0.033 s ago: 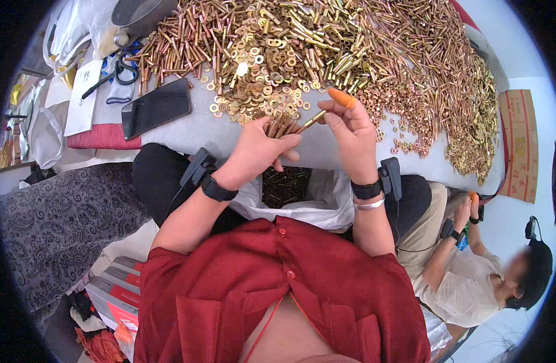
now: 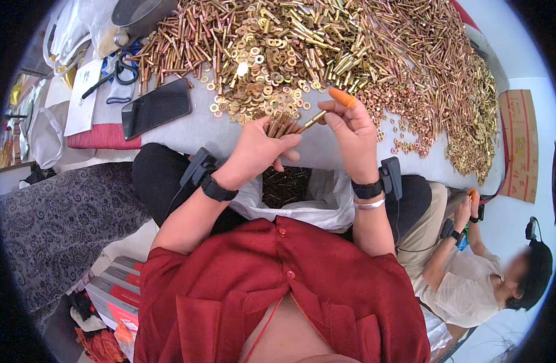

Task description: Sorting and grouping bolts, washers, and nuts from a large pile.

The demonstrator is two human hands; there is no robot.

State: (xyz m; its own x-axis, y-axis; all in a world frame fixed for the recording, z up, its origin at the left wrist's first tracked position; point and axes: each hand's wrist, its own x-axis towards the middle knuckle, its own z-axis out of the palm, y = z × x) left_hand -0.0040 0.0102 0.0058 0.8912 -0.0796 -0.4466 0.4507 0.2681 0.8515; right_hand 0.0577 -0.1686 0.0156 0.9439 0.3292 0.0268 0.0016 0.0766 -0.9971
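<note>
My left hand (image 2: pixel 263 145) is closed around a bunch of copper-coloured metal bolts (image 2: pixel 280 126), their ends fanning out above the fingers. Between the thumb and fingers of my right hand (image 2: pixel 352 136) is the upper end of a single brass-coloured bolt (image 2: pixel 312 121); its lower end reaches the bunch. An orange finger cot (image 2: pixel 342 98) covers one right fingertip. Just beyond both hands lies a pile of flat brass-coloured washers (image 2: pixel 260 91). Below them, an open white sack (image 2: pixel 332 209) between my legs holds many similar metal pieces.
Heaps of metal rods and sleeves (image 2: pixel 374 42) cover the table's far side, with small nuts (image 2: pixel 405 124) at right. A phone (image 2: pixel 157 109), scissors (image 2: pixel 126 72) and a dark bowl (image 2: pixel 142 13) lie left. Another person (image 2: pixel 471 278) sits at right, near a cardboard piece (image 2: pixel 520 145).
</note>
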